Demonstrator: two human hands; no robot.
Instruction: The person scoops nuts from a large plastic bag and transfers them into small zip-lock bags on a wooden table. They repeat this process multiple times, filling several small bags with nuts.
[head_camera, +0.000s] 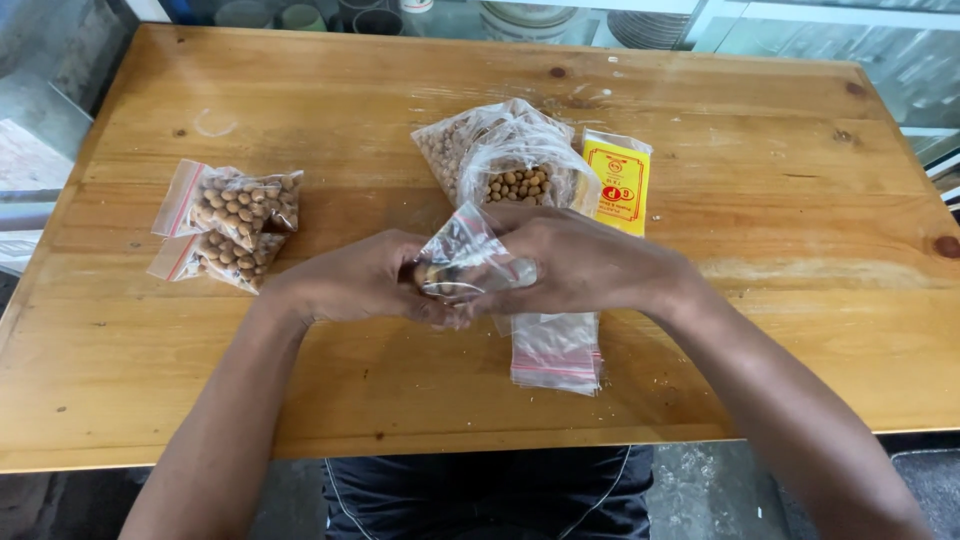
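Two hands together over the middle of the wooden table (760, 330): left hand (360, 285) and right hand (585, 265) both closed around one small clear zip bag (465, 262), fingers curled and pinching its plastic between them. Inside that bag, a few round tan nuts, mostly hidden by the fingers. Just behind the hands, a large open clear bag of the same nuts (510, 165), mouth gaping upward, and touching its right side a yellow packet with red print (618, 180). Just below the hands, a flat stack of empty zip bags with red seal strips (555, 352), partly under the right wrist. Well off to the left, two filled and sealed small zip bags of nuts (235, 225), one lying against the other. Beyond the far table edge, bowls and cups (520, 15), blurred behind glass.
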